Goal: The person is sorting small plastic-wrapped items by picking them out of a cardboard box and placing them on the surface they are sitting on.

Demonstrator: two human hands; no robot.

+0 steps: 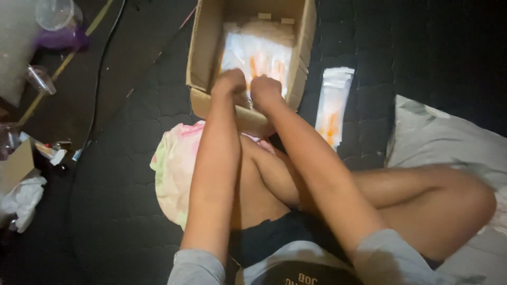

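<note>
Cardboard box: holds clear packets with orange contents; left hand and right hand both fisted at near wall, grip unclear; packing underway; one packet stack outside, right of box

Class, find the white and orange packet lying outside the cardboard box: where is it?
In the head view, the packet lies on the dark quilted mat, right of the cardboard box, beyond the right hand.

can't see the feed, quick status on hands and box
Left hand and right hand both fisted inside cardboard box, on clear packets. Spare packet stack beside box. Nothing blocking.
</note>
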